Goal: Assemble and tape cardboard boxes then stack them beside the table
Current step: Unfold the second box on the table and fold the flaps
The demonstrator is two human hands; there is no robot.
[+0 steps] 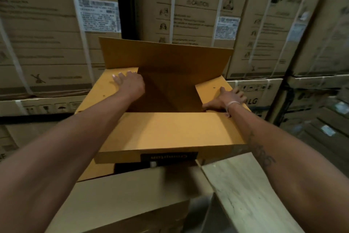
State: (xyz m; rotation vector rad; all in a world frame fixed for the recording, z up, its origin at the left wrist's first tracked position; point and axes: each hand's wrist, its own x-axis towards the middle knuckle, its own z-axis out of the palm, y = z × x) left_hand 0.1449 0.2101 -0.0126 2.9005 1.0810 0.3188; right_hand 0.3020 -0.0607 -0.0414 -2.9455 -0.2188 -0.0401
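Observation:
A yellow-brown cardboard box (166,132) sits in front of me with its top flaps partly folded. The far long flap (166,55) stands upright. The near long flap lies almost flat toward me, with a dark printed label (169,156) on its front edge. My left hand (130,82) presses flat on the left short flap, fingers spread. My right hand (225,98) presses flat on the right short flap, with a pale band on its wrist. The dark inside of the box shows between the two hands.
A wall of large strapped brown cartons (196,10) stands close behind the box. Plainer cardboard boxes (122,202) lie under and in front of it at lower left. A pale wooden table edge (245,191) runs along the lower right.

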